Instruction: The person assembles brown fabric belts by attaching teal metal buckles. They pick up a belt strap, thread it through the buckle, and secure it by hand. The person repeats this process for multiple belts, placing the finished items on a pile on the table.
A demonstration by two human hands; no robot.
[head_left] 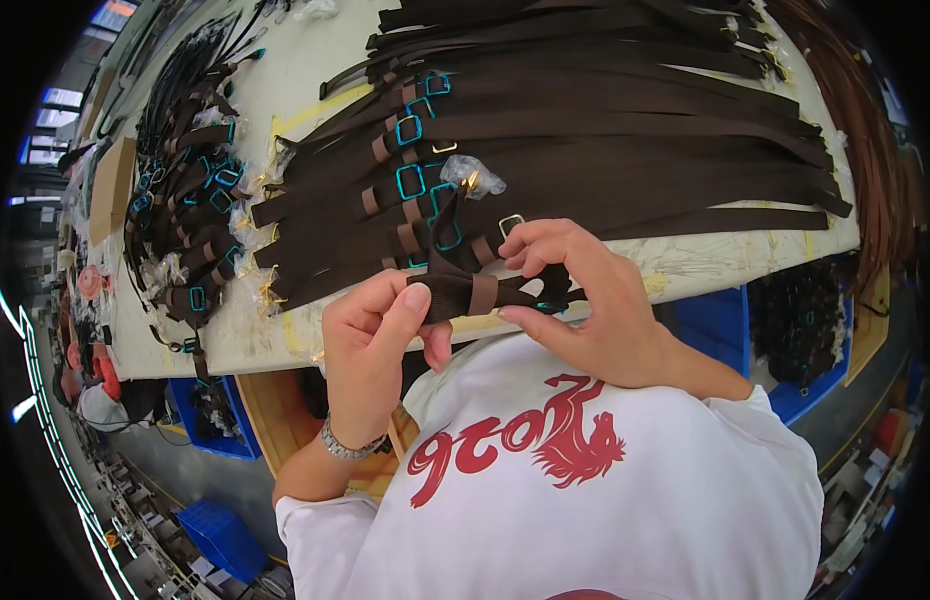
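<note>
My left hand pinches a dark brown webbing strap between thumb and fingers, just over the table's near edge. A lighter brown loop sits around that strap, between my two hands. My right hand is curled around the strap's right part, thumb below and fingers above. A bit of teal shows near its thumb, but most of that end is hidden by the fingers. From the held strap a folded part rises to a gold clasp in clear plastic wrap.
Many dark straps lie side by side across the pale table, several with teal-edged buckles. A pile of straps and buckles lies at the left, near a cardboard box. Blue bins stand below the table.
</note>
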